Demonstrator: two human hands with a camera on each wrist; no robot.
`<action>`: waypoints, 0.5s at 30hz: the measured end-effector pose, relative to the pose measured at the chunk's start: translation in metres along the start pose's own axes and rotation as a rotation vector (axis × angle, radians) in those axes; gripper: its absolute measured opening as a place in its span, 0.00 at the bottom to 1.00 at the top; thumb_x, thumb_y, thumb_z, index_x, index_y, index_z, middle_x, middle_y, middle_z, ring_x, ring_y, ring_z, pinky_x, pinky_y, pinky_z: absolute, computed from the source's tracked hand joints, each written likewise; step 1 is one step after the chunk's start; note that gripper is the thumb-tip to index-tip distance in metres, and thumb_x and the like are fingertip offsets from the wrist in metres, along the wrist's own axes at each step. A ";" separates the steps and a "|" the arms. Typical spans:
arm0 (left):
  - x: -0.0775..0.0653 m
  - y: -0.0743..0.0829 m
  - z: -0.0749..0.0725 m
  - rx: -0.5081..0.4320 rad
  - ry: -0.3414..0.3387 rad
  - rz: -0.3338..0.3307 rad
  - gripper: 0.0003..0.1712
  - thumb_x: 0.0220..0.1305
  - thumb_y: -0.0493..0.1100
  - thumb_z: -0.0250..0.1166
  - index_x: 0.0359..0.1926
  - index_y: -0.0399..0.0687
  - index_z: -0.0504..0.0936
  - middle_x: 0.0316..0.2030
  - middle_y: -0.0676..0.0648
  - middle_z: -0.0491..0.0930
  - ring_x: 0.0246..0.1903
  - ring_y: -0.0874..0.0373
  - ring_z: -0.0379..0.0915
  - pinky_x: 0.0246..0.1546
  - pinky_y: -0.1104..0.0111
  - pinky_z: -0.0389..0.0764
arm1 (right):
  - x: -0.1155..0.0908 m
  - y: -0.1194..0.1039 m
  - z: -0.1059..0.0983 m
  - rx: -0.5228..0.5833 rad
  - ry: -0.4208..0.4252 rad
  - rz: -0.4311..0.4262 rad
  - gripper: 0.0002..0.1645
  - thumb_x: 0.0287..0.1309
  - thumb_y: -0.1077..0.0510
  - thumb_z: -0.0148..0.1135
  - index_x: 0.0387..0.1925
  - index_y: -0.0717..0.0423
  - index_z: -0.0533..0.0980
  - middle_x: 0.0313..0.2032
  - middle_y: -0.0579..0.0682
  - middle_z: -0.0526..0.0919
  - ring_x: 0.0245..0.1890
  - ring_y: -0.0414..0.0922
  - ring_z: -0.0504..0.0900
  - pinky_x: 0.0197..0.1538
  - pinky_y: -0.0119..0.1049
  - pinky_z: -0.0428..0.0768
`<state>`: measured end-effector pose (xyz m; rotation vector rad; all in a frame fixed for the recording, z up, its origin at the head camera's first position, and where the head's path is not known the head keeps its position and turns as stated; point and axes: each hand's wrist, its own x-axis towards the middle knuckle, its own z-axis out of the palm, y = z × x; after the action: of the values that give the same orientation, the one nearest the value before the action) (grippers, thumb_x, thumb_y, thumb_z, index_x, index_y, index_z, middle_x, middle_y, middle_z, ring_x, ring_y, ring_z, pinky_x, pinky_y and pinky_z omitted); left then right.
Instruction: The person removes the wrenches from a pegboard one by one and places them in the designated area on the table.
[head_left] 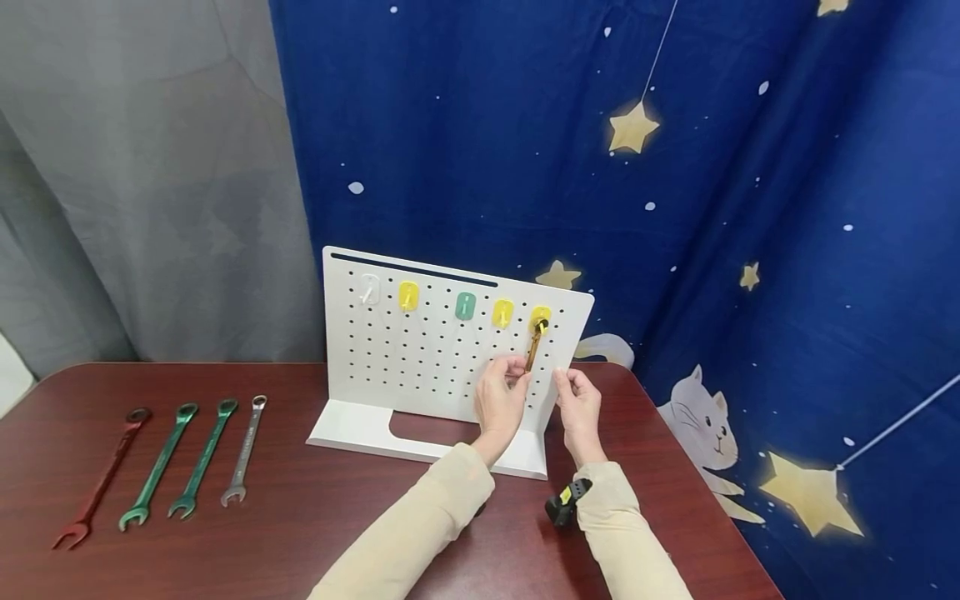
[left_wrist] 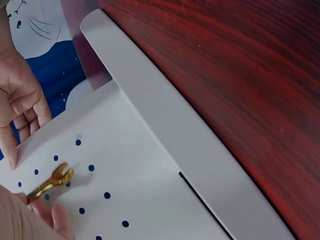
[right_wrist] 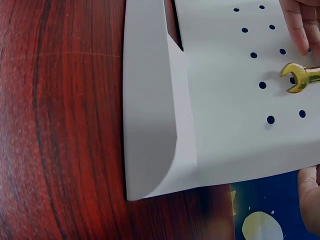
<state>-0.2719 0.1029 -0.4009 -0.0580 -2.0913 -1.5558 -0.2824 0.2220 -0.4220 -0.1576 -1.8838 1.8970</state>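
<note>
A gold combination wrench (head_left: 534, 348) hangs upright against the white pegboard (head_left: 420, 350), its ring end at the rightmost yellow hook (head_left: 540, 317). My left hand (head_left: 501, 402) pinches its lower shaft from the left; in the left wrist view the wrench's open jaw (left_wrist: 62, 176) sticks out past the fingers, close over the holes. At the board's right edge, my right hand (head_left: 579, 408) grips the panel, one digit on the front and the other fingers (left_wrist: 41, 107) behind. The right wrist view shows the gold open end (right_wrist: 299, 77) beside left-hand fingers (right_wrist: 298, 32).
To the left on the dark red table (head_left: 300, 533) lie a red wrench (head_left: 108, 479), two green wrenches (head_left: 159, 467) and a silver wrench (head_left: 245, 450). White (head_left: 369, 289), yellow (head_left: 408, 296) and green (head_left: 465, 306) hooks line the board's top. A blue curtain (head_left: 480, 125) hangs behind.
</note>
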 end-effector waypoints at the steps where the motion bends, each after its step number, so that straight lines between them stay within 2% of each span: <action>1: 0.000 0.000 -0.001 -0.023 -0.019 0.006 0.09 0.52 0.38 0.71 0.35 0.52 0.82 0.32 0.54 0.82 0.30 0.62 0.80 0.30 0.70 0.77 | 0.000 0.000 0.000 -0.004 -0.001 0.000 0.11 0.61 0.53 0.60 0.30 0.57 0.76 0.28 0.38 0.81 0.30 0.34 0.76 0.35 0.27 0.78; 6: -0.001 0.002 -0.008 -0.141 -0.116 0.040 0.10 0.52 0.35 0.70 0.37 0.45 0.82 0.32 0.48 0.85 0.30 0.57 0.83 0.33 0.71 0.81 | -0.001 -0.002 -0.001 -0.031 0.007 0.003 0.15 0.61 0.53 0.60 0.33 0.63 0.76 0.25 0.39 0.79 0.27 0.36 0.72 0.32 0.31 0.74; 12: -0.004 0.004 -0.016 -0.174 -0.199 0.046 0.10 0.51 0.34 0.71 0.37 0.43 0.84 0.31 0.46 0.85 0.31 0.55 0.82 0.34 0.74 0.81 | -0.001 -0.003 -0.001 -0.021 -0.004 0.007 0.13 0.61 0.51 0.61 0.32 0.59 0.76 0.28 0.39 0.80 0.31 0.37 0.76 0.36 0.28 0.78; 15: -0.006 0.005 -0.022 -0.197 -0.242 0.029 0.09 0.52 0.34 0.70 0.37 0.42 0.84 0.31 0.45 0.85 0.32 0.55 0.82 0.36 0.74 0.81 | -0.001 -0.003 0.000 -0.006 -0.006 0.001 0.13 0.61 0.52 0.60 0.32 0.59 0.76 0.28 0.39 0.81 0.32 0.36 0.78 0.36 0.26 0.79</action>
<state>-0.2569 0.0866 -0.3950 -0.3625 -2.0959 -1.8096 -0.2806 0.2216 -0.4198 -0.1550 -1.8940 1.8946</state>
